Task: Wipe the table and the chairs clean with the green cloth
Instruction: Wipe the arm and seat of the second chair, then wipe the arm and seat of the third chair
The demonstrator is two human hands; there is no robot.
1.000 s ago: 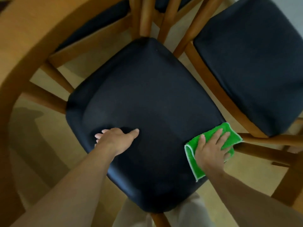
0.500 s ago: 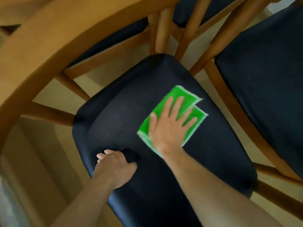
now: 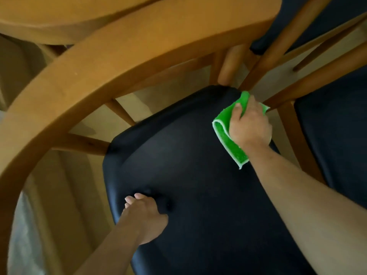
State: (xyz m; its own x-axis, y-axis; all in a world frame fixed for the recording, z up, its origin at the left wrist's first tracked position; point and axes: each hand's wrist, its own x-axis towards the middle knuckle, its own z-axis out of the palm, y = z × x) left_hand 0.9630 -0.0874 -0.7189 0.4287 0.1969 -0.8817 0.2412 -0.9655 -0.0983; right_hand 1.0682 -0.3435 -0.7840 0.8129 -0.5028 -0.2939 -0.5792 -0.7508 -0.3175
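Bright green cloth (image 3: 226,133), right of centre in the upper half of the frame, sitting on the far right corner of the dark seat (image 3: 198,185). It's folded, with a pale stitched edge running round its border, and it's bunched upward where the fingers gather it; one tip pokes out at the top near the wooden spindles (image 3: 230,66), another flap hangs down toward the lower right, ending in a whitish corner. The right hand (image 3: 249,128) is on top of it, thumb and fingers curled into the fabric and gripping it against the seat's edge, forearm stretching in from the lower right. Down at lower left, the left hand (image 3: 144,215) rests on the near left edge of the same seat, fingers bent over the rim, holding nothing else; exactly how far they wrap under is hidden. The seat itself is black, smooth, faintly shiny, filling the centre and bottom. Around it sweeps the curved wooden back rail (image 3: 119,62), arcing from the left edge up across the top. A second dark seat (image 3: 337,126) sits at the right edge, just beside, with its own wooden legs. Beige floor (image 3: 59,195) shows between the rails at left.
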